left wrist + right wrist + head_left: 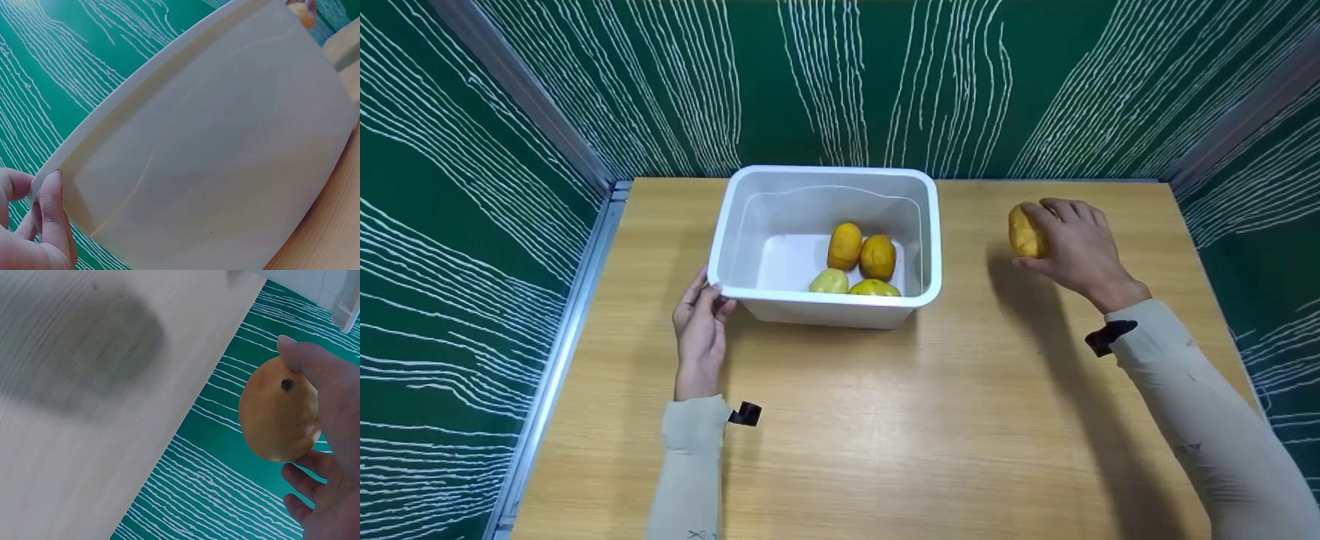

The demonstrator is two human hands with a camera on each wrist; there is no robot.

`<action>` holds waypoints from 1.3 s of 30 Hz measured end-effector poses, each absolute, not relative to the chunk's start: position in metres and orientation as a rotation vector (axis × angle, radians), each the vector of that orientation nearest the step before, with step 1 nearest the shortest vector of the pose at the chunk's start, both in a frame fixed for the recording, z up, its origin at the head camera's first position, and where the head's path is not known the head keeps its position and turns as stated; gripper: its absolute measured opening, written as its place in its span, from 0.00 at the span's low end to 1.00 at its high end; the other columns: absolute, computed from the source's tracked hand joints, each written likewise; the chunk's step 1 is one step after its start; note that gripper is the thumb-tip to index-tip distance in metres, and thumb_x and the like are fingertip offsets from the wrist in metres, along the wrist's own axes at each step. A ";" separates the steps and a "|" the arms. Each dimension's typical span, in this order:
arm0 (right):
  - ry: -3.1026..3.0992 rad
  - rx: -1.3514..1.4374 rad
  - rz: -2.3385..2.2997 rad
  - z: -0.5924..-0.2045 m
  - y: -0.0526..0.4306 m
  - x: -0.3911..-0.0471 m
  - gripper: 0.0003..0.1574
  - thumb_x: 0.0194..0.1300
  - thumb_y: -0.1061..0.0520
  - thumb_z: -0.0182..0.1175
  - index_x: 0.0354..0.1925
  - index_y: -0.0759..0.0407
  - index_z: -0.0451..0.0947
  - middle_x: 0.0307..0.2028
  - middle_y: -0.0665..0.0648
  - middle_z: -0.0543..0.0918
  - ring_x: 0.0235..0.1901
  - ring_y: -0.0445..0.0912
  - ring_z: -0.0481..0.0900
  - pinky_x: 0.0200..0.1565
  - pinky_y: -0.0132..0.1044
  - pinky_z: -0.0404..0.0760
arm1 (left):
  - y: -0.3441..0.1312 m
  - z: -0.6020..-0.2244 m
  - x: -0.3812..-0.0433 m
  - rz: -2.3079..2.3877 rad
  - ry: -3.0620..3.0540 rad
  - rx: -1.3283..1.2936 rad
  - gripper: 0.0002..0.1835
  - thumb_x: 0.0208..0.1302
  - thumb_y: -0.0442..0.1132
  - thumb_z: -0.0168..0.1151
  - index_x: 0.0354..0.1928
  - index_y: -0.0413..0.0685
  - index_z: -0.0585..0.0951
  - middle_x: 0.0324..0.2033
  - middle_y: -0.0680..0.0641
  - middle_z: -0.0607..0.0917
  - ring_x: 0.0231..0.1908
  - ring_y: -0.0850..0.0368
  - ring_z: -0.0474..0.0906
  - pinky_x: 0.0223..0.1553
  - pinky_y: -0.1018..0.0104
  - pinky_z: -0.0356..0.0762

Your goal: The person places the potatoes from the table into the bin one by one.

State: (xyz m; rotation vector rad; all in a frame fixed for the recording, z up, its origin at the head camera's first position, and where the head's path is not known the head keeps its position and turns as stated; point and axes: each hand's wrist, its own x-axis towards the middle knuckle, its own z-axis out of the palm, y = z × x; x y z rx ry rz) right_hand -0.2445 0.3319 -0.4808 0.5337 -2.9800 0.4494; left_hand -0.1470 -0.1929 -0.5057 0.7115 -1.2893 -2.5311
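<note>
A white plastic bin (825, 309) stands on the wooden table. Inside it lie two orange-yellow mangoes (846, 246), with a pale green fruit (829, 281) and a yellow-green fruit (874, 288) partly hidden by the near wall. At the bin's near left corner my left hand (703, 330) pinches the rim, thumb and fingers on either side of it, as the left wrist view also shows. To the right of the bin, my right hand (1076, 244) grips a yellow mango (278, 410) between thumb and fingers, held above the table; a dark stem spot shows on it.
Green panels with white wavy lines (757, 82) rise behind the table (840, 420) and along both sides. A metal rail (559, 352) runs along the left edge. The right arm's shadow falls across the tabletop.
</note>
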 end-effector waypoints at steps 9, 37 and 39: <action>-2.930 0.579 0.395 -0.473 0.325 -0.245 0.52 0.55 0.51 0.83 0.72 0.61 0.70 0.67 0.74 0.72 0.66 0.73 0.66 0.70 0.74 0.65 | -0.194 -0.507 -0.146 -2.546 -1.268 0.712 0.27 0.76 0.23 0.53 0.75 0.33 0.69 0.49 0.42 0.79 0.30 0.63 0.80 0.30 0.81 0.87; -2.883 0.636 0.447 -0.431 0.280 -0.254 0.54 0.58 0.50 0.81 0.76 0.56 0.68 0.71 0.70 0.70 0.67 0.69 0.64 0.72 0.72 0.65 | -0.193 -0.505 -0.147 -2.545 -1.299 0.693 0.27 0.77 0.23 0.51 0.75 0.33 0.69 0.54 0.41 0.77 0.32 0.62 0.80 0.30 0.81 0.86; -2.888 0.640 0.442 -0.429 0.276 -0.255 0.54 0.58 0.49 0.81 0.76 0.56 0.68 0.71 0.70 0.70 0.67 0.69 0.64 0.73 0.72 0.64 | -0.193 -0.504 -0.147 -2.547 -1.301 0.692 0.27 0.77 0.23 0.51 0.75 0.33 0.68 0.53 0.41 0.78 0.33 0.62 0.80 0.30 0.81 0.86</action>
